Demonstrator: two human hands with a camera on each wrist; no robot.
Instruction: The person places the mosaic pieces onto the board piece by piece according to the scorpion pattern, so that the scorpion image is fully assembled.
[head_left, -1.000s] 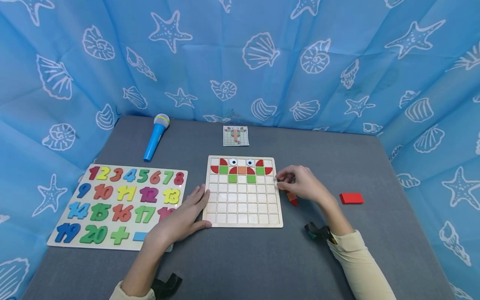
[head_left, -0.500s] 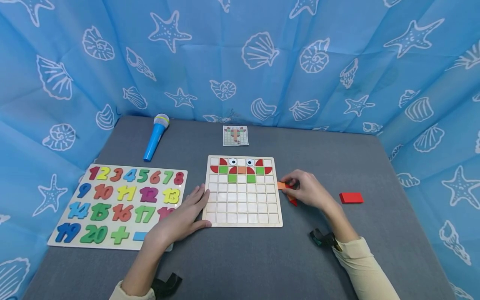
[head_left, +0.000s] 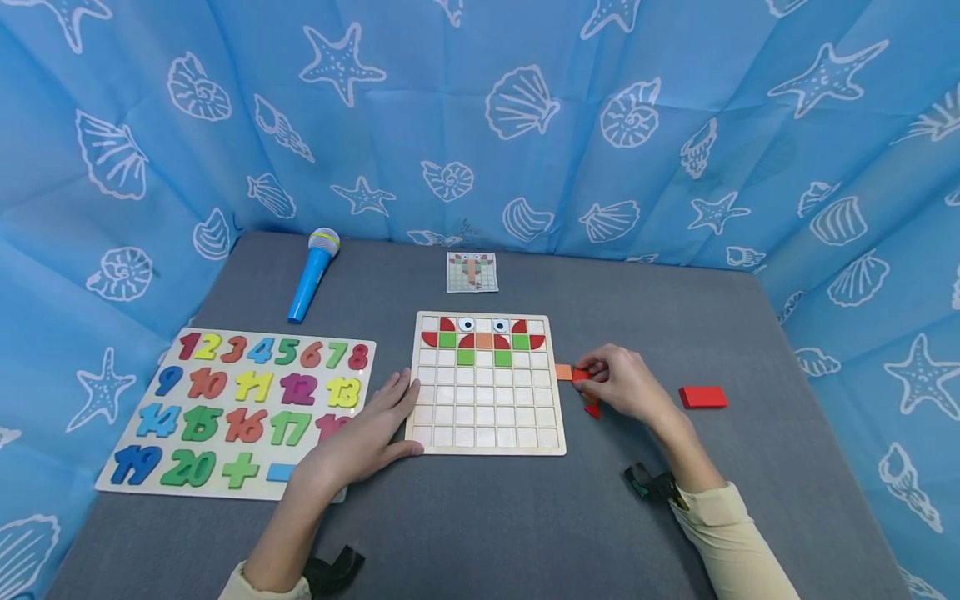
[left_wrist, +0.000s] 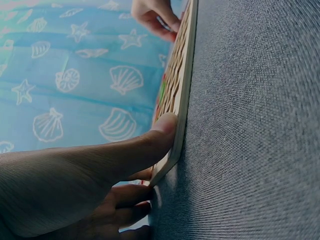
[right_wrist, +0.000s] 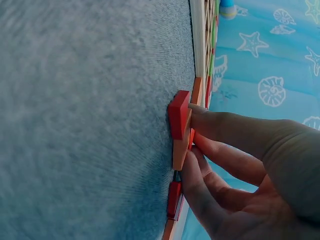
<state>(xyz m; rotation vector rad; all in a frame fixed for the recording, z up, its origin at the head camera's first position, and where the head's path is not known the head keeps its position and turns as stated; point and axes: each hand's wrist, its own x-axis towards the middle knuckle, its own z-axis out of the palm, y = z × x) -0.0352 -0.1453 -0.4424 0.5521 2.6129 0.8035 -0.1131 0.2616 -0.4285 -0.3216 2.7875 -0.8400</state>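
A wooden grid board (head_left: 465, 417) lies mid-table, with red, green, orange and eye tiles in its top rows. My left hand (head_left: 367, 433) rests along its left edge, fingers outstretched; in the left wrist view the thumb (left_wrist: 162, 127) lies on the rim near a corner. Just right of the board, my right hand (head_left: 622, 383) pinches a red tile (head_left: 580, 375) between thumb and fingers. An orange square tile (head_left: 564, 372) lies left of it, against the board. Below the fingers is a red triangular tile (head_left: 592, 411), beside an orange tile (right_wrist: 181, 152) in the right wrist view.
A red block (head_left: 703, 397) lies farther right. On the left is a number puzzle board (head_left: 255, 492), partly under the left forearm. A blue toy microphone (head_left: 307, 283) and a small pattern card (head_left: 472, 272) lie at the back, before a blue curtain (head_left: 480, 125).
The right hand has moved right and slightly down from the board's edge, uncovering the orange square tile, and now holds the red tile beside it. The left hand has stayed put.
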